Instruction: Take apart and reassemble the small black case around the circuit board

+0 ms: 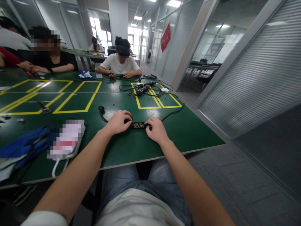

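Note:
A small black device (138, 126) with exposed circuit parts, some orange and green, lies on the green table in front of me. My left hand (119, 121) grips its left end with curled fingers. On the opposite end, my right hand (156, 129) is closed, thumb and fingers pinching it. A black cord (172, 112) runs away to the right from near my right hand. To the left of my left hand, a round black plug (101, 109) lies on the table with a cord leading back toward that hand. The device's ends are hidden under my fingers.
Tangled black corded tools (143, 89) lie across yellow tape outlines ahead. A blurred-out phone-like item (68, 138) with a white strap and blue cloth (25, 141) are at left. A person (121, 59) works opposite; others sit at far left. The table edge (160, 158) is close to me.

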### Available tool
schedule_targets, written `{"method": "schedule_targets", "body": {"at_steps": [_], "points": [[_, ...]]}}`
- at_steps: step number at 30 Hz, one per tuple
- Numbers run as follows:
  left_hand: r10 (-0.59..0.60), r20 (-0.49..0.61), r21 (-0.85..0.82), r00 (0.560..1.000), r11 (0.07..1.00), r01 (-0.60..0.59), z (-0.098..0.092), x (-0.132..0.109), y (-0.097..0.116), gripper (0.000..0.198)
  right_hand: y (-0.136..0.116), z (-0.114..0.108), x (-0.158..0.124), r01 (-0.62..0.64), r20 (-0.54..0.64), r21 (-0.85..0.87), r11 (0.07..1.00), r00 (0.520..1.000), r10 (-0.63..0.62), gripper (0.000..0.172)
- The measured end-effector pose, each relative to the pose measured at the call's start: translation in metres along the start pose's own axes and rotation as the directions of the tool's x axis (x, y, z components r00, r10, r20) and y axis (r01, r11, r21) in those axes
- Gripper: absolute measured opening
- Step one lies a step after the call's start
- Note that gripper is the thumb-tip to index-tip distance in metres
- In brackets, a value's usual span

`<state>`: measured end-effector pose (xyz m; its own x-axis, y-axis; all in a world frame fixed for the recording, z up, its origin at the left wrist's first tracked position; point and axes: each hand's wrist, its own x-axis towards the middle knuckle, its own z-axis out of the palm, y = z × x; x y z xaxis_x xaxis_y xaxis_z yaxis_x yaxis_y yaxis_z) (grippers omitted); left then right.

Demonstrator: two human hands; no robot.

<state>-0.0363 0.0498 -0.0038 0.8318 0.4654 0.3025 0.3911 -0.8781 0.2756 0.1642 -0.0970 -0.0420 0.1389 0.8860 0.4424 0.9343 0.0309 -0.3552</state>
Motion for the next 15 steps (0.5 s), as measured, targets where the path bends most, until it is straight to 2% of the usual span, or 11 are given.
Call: {"method": "schedule_targets", "body": {"at_steps": [3,7,9,12,15], "points": [[-0.126,-0.056,0.029,0.991,0.991,0.127,0.004,0.000,-0.003,0.036,0.002,0.000,0.000,0.007,-0.008,0.015,1.000,1.000,-0.007,0.037],[-0.252,-0.006,0.021,0.968,0.967,0.252,0.007,0.001,-0.008,0.036,0.004,0.001,0.001,-0.024,-0.003,0.021,0.999,1.000,0.024,0.046],[-0.221,-0.041,0.001,0.975,0.975,0.221,0.007,0.002,-0.006,0.034,0.004,0.001,0.001,-0.043,0.013,0.017,0.999,0.999,0.043,0.049],[-0.097,-0.111,-0.085,0.989,0.992,0.088,0.009,0.002,0.005,0.035,0.003,0.001,0.002,-0.059,0.039,-0.001,0.998,0.998,0.059,0.053],[0.040,-0.084,-0.150,0.996,0.987,-0.053,0.015,0.001,0.020,0.035,0.002,0.001,0.003,-0.067,0.048,-0.025,0.997,0.997,0.068,0.056]]}}
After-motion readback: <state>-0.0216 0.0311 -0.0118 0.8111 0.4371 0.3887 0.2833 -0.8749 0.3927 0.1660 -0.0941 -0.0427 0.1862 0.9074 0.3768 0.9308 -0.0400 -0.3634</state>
